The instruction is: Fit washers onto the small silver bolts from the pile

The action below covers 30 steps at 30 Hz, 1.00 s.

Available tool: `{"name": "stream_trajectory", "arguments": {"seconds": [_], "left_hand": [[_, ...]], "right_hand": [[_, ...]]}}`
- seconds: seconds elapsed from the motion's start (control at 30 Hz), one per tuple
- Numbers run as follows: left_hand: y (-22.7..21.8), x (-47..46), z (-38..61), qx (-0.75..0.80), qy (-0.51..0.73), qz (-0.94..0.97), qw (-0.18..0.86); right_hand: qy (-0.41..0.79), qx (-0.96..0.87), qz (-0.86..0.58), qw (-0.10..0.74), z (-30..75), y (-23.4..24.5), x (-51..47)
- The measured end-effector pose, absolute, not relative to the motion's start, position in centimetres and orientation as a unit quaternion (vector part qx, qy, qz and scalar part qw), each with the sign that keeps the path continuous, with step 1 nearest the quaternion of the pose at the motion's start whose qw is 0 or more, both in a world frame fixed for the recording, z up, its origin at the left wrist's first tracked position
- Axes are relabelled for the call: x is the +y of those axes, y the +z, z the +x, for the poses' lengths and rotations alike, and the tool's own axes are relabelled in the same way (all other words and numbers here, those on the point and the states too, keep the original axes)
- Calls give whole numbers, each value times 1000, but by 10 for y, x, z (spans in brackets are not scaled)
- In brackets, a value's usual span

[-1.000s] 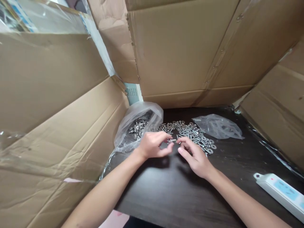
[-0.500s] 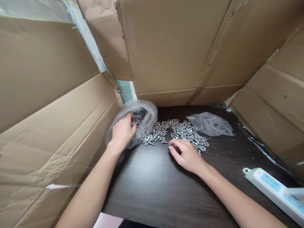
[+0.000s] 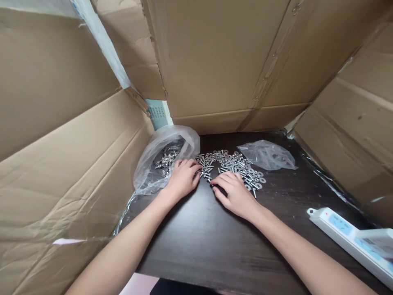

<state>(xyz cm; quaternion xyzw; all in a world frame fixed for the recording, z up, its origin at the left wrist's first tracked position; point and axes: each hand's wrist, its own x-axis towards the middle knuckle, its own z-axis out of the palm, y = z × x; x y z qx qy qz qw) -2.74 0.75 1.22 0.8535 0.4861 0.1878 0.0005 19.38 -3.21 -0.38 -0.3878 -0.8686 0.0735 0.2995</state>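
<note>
many loose bolts [image 3: 231, 164], washers [image 3: 260, 179] — left hand [image 3: 183, 177], right hand [image 3: 236, 193] at near edge

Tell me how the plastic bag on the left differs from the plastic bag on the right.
The left bag is puffed up with its mouth open, while the right bag lies low and crumpled. The left bag holds a heap of metal pieces; the right bag shows no such heap. Both are see-through plastic and rest on the dark table.
</note>
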Motion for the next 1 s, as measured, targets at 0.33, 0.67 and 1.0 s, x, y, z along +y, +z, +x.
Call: {"name": "stream_trajectory", "arguments": {"seconds": [0.33,0.67,1.0], "left_hand": [[14,12,-27,491,179,853,-6],[13,14,-25,515,198,833,-30],[12,14,-22,514,188,836,-35]], "right_hand": [[81,-879,-384,272,193,1,-36],[85,-863,-398,299,194,-1,-35],[99,-861,-399,300,195,-3,-34]]}}
